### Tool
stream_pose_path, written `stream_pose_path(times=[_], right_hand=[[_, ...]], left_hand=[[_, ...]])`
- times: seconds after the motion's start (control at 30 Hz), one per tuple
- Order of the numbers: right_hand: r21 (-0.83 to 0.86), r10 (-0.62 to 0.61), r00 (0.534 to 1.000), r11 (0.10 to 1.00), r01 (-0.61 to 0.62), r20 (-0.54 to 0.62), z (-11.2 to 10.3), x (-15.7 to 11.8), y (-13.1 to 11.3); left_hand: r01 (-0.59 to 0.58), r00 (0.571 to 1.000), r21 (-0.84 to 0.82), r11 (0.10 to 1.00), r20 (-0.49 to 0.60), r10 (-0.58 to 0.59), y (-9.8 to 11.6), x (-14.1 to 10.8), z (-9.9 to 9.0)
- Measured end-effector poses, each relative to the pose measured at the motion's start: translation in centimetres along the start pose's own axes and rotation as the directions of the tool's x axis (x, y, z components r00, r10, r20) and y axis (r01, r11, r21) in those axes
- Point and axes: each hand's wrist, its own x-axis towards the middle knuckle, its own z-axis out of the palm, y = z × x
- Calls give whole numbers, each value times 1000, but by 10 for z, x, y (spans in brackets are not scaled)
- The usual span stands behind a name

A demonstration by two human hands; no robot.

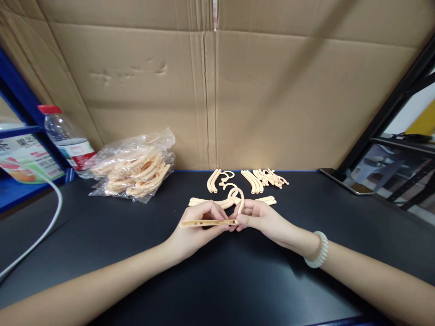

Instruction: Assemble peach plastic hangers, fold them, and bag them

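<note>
My left hand (200, 222) is closed around a cream plastic hanger arm (193, 223), which lies sideways across the fingers with small slots showing in its edge. Between the thumb and fingers of my right hand (254, 215) is a curved cream hanger hook (242, 199). The hook's lower end meets the right end of the arm; whether they are joined I cannot tell. Just behind my hands, assembled-looking hangers (200, 202) lie on the black table, partly hidden by the fingers and the hook.
Farther back lie loose hanger arms (213, 181), more arms (252, 182) and a pile of small hooks (272, 177). A clear bag of hanger parts (136, 167) and a bottle (70, 140) stand left. A phone (346, 181) rests at right; a white cable (50, 222) crosses the left side.
</note>
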Motion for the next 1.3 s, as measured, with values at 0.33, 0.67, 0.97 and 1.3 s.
stream_pose_path(times=[0.33,0.67,0.97,1.3], right_hand=[[-4,15,998,1000,-16,-59,4,-1,1],[-55,-38,994,998,32,-99,9,2,3],[-63,-55,990,997,47,-128,12,2,4],[-25,-92,986,996,89,-141,12,2,5]], left_hand=[[-69,997,143,987,-21,73,-3,0,-1],[-29,999,139,990,-35,34,0,0,1],[22,1000,66,998,-21,-21,1,0,2],[127,991,-94,987,-38,-131,1,3,3]])
